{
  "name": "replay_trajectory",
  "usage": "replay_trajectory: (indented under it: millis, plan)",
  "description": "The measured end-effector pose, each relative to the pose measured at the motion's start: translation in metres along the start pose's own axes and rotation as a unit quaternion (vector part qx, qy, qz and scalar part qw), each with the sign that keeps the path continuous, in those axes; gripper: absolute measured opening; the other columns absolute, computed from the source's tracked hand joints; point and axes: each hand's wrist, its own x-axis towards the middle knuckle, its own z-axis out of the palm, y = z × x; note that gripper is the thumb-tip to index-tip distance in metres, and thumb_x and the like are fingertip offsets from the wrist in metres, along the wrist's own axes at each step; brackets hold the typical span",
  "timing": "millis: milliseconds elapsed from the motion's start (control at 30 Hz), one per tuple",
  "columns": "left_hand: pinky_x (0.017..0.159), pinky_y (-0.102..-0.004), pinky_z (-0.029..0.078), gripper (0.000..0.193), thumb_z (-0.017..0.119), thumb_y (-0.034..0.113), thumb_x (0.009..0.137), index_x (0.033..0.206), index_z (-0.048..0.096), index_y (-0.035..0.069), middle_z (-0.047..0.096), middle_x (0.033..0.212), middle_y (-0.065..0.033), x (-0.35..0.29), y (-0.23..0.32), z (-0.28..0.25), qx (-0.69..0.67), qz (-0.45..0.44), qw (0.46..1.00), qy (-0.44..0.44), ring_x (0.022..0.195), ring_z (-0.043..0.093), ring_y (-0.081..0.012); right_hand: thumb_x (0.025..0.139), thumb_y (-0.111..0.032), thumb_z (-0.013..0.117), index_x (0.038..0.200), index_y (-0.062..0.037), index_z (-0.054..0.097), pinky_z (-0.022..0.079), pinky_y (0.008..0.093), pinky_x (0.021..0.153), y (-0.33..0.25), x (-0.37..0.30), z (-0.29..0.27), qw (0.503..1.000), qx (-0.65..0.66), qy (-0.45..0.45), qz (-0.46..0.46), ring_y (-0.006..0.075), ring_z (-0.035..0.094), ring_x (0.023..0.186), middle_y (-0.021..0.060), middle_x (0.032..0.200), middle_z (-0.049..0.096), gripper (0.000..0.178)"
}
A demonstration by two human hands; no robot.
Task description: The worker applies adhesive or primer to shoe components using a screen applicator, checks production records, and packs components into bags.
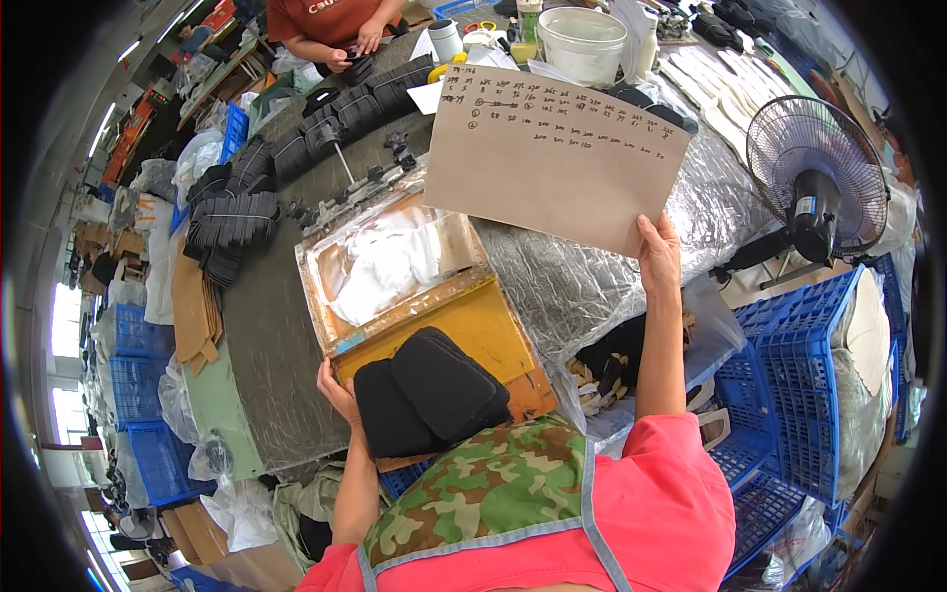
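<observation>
right hand (659, 252) grips a brown sheet (547, 192) (handwritten on).

R hand (659, 255) pinches, stretched well fwd; L hand (339, 397) sits lower, part. bent.

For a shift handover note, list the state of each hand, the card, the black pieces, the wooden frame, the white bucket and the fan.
Right hand: gripping the card's lower right corner.
Left hand: at the black pieces' left side; contact unclear.
Card: held up, handwritten on.
Black pieces: stacked, overlapping.
Wooden frame: open, white material inside.
White bucket: upright, uncovered.
Fan: upright; spinning or not, unclear.
</observation>
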Motion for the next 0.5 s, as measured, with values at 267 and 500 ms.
replay_trajectory:
  millis: [267, 500]
  plan:
    - [0.099, -0.0403, 0.036, 0.055, 0.050, 0.037, 0.096, 0.135, 0.036, 0.001, 0.037, 0.128, -0.0169, 0.001, 0.002, 0.000, 0.016, -0.012, 1.000, 0.005, 0.115, 0.041, -0.0281, 0.092, -0.005, 0.059, 0.122, -0.0020, 0.058, 0.048, 0.0256, 0.087, 0.004, 0.005, 0.008, 1.000, 0.013, -0.003, 0.007, 0.0102, 0.060, 0.100, 0.0035, 0.111, 0.064, 0.030]
    - [0.098, -0.0406, 0.036, 0.055, 0.051, 0.037, 0.096, 0.136, 0.036, 0.001, 0.037, 0.129, -0.0169, 0.000, -0.006, 0.001, 0.003, -0.009, 1.000, -0.003, 0.116, 0.041, -0.0281, 0.092, -0.005, 0.059, 0.120, -0.0021, 0.059, 0.047, 0.0246, 0.088, 0.015, 0.012, 0.003, 1.000, 0.015, -0.001, 0.014, 0.0099, 0.060, 0.100, 0.0034, 0.111, 0.064, 0.028]
